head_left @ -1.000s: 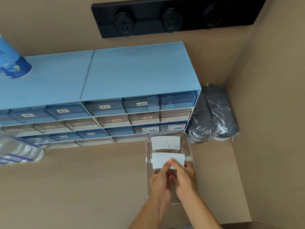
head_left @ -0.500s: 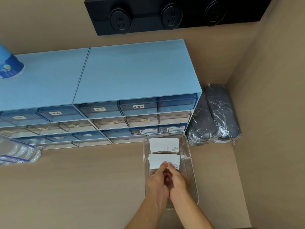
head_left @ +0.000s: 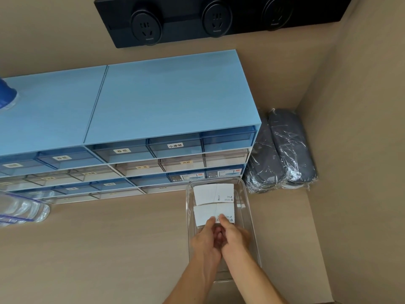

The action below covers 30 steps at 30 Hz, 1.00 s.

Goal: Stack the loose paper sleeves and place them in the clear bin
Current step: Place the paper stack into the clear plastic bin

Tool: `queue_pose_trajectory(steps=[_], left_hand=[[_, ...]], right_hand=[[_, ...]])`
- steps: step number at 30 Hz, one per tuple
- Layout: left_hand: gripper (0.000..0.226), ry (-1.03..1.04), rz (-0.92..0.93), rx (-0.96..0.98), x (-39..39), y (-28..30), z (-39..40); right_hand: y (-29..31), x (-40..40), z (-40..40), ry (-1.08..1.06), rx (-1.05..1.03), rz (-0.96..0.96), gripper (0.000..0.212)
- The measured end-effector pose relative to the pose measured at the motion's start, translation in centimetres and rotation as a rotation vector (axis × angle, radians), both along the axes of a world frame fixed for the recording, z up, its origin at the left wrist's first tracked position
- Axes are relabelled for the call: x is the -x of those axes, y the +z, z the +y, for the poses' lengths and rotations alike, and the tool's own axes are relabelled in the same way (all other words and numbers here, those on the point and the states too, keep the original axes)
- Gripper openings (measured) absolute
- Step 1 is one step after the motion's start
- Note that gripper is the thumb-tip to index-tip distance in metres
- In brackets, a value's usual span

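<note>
I see the clear bin [head_left: 247, 216] standing on the tan counter straight ahead of both hands, its long axis running away from me toward the blue drawer cabinet [head_left: 171, 106], with its far end just in front of the lowest drawers. Two stacks of white paper sleeves lie inside it, one behind the other along that axis: the far stack [head_left: 213, 193] sits alone near the back wall of the bin, and the near stack [head_left: 210, 213] lies directly in front of my fingers, its long side running left to right, across the bin. Both hands are inside the bin, side by side and touching each other; neither is clearly nearer. The left hand [head_left: 205, 242] has its thumb pressed on the near stack's front edge, and the right hand [head_left: 235, 236] does the same just beside it, so I judge both are pinching that stack, fingers curled beneath where I cannot see them. Whether the stack already rests on the bin floor I cannot tell. I judge the coming move is simply to let go and draw the hands back toward me.
</note>
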<state>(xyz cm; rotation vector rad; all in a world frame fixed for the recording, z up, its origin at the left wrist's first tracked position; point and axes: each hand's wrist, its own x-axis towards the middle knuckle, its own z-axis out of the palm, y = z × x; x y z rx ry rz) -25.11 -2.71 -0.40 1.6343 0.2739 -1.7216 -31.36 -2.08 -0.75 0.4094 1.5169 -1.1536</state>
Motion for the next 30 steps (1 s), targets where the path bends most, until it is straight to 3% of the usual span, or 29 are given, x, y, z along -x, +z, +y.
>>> queue_pose_trajectory(steps=[7,18,22,30], left_hand=[[0.014,0.006,-0.048,-0.017,0.3,0.6,-0.3],[0.023,-0.095,-0.247,-0.02,0.8,1.5,-0.5],[0.031,-0.226,-0.348,0.027,0.5,1.7,-0.6],[0.021,-0.297,-0.369,0.057,0.2,2.3,-0.6]], right_hand=[[-1.9,0.1,-0.1,0.022,-0.028,-0.126,0.018],[-1.6,-0.5,0.2,0.096,-0.083,0.056,0.033],[-0.8,-0.6,0.3,0.161,-0.06,0.127,0.03],[0.5,-0.5,0.2,0.28,-0.037,0.24,0.023]])
